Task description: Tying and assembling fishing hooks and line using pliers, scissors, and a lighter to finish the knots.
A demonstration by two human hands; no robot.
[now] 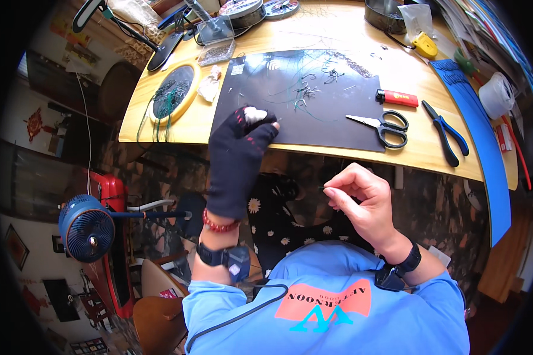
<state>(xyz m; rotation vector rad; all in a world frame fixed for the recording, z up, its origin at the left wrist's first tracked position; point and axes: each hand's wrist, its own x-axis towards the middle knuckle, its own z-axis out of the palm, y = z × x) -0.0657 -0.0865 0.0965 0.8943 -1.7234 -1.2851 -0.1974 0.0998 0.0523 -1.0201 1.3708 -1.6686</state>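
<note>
Lighter [400, 97] lettered (red one); gloved left hand [240, 142] pinches tiny item [280, 119], right hand [364, 198] pinches dark strand [321, 187].

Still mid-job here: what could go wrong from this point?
The scissors point toward the gloved left hand, so a sweep rightward might meet their tips. The small hook-like pieces scattered on the dark mat could prick or snag a fingertip. The pliers lie with their handles near the front edge of the table and might get knocked off.

Item [321, 187] in right fingers [352, 172] unidentifiably small; shirt [391, 325] cropped below
</note>
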